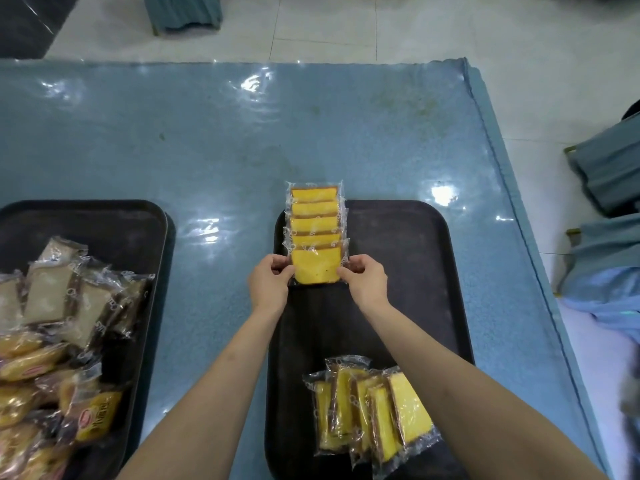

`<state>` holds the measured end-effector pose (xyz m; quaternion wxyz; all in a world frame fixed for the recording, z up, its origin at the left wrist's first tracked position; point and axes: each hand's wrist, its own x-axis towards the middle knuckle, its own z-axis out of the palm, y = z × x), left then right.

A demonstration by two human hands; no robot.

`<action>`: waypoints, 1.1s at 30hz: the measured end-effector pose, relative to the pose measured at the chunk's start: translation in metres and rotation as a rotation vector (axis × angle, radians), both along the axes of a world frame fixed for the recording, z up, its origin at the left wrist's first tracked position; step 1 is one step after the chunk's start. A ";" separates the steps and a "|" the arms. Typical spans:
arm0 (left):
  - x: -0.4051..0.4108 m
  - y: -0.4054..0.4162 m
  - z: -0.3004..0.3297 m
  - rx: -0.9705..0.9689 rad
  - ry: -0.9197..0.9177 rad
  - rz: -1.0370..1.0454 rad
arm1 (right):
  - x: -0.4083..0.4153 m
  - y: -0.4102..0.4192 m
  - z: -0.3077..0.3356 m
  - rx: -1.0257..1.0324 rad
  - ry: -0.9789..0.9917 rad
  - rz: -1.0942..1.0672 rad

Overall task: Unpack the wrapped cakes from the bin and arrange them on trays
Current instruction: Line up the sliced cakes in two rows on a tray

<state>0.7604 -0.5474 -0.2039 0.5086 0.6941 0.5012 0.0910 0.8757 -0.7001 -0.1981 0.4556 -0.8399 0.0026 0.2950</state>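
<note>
Wrapped yellow cake slices [316, 230] lie in a neat overlapping row at the far left corner of the dark tray [408, 258] in the middle, and the farthest slice pokes over the tray's far edge onto the blue tabletop [207, 140]. The nearest slice [316, 266] sits between two hands — the left hand [269, 284] pinches its left side with curled fingers, and the right hand [364, 280] pinches its right side the same way. Both bare arms reach out over the tray from the near edge. At the tray's near edge, a second bunch of wrapped yellow slices [370, 415] leans together, standing on their sides. Another dark tray [114, 230] rests at the left edge of the tabletop. It holds a messy pile of wrapped pale brown cake slices [59, 289] and — closer to the near edge — wrapped golden buns [38, 362] with red labels. The tabletop is shiny, under a clear plastic sheet.
</note>
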 end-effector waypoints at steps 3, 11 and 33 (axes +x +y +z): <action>0.003 0.000 0.000 0.017 0.017 0.022 | 0.000 -0.001 -0.001 -0.004 -0.012 0.000; -0.003 -0.006 0.006 -0.010 -0.017 0.065 | -0.001 -0.010 0.001 0.029 0.014 0.010; -0.073 -0.139 0.063 -0.023 -0.040 -0.109 | -0.045 -0.126 0.041 0.122 -0.033 0.092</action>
